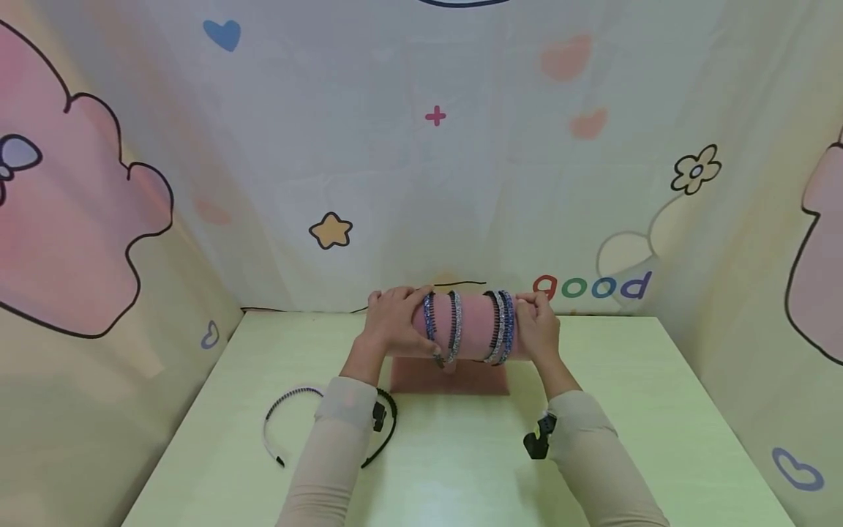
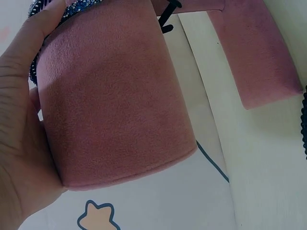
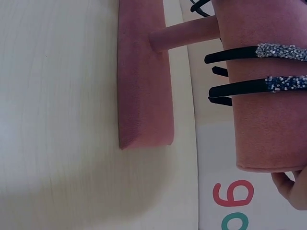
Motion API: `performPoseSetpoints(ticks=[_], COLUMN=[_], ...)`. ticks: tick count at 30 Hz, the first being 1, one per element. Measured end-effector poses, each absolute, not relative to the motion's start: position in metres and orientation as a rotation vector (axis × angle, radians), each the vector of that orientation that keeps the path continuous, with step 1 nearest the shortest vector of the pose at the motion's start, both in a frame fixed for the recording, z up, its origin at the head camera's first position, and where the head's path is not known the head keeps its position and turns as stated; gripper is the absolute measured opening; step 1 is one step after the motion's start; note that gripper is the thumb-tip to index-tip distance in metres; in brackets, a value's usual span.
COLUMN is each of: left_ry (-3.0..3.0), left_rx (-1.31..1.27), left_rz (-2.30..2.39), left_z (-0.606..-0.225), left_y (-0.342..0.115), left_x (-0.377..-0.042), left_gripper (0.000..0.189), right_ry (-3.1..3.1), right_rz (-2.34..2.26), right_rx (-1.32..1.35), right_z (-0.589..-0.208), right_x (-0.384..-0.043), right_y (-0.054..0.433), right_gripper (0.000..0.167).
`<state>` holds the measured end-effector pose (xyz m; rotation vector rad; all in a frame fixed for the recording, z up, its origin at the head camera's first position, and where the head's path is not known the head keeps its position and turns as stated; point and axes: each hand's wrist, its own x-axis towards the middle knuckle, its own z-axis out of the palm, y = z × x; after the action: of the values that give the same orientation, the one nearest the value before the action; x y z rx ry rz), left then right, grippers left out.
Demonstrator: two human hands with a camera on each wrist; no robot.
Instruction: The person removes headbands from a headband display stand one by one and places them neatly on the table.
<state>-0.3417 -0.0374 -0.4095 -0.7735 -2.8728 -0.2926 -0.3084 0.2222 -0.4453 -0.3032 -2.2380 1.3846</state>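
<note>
Left grip (image 1: 395, 322) curled round pink roll (image 1: 476, 326), thumb on blue headband (image 1: 429, 315); right grip (image 1: 541, 329) clasps other end.

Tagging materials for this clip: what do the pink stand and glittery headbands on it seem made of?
The pink stand looks fabric-covered, velvet or suede-like: matte, short nap, seamed end. The glittery headbands have smooth black bands with comb-like teeth, likely plastic; sparkling grains coat them, glass or plastic unclear.

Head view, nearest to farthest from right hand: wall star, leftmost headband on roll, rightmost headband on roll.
1. Rightmost headband: toward pink roll's right end.
2. Leftmost headband: beside left hand.
3. Wall star: backdrop, farther left.
</note>
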Motion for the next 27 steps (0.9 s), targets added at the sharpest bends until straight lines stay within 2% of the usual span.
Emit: performPoseSetpoints(ticks=[6,14,27], left_ry=[-2.915,-2.941,-2.875], left_rx=[-0.727,-0.709,-0.686], left_rz=[-0.338,-0.584,-0.933], left_z=[-0.409,-0.41,-0.42], left_y=[-0.041,-0.05,-0.07], left_x=[-0.34,-0.339,-0.346], left_gripper=[0.105,0.105,0.105], right_ry=[-2.285,-2.29,-2.244], right_rz=[1.337,1.317,1.339], right_rx=[-0.313,-0.394,-0.38], right_z=[-0.442,-0.439,-0.443], right_x=[-0.309,-0.31,-0.311], right_y=[0.22,0.218,0.219], right_gripper=[0.026,0.025,0.027])
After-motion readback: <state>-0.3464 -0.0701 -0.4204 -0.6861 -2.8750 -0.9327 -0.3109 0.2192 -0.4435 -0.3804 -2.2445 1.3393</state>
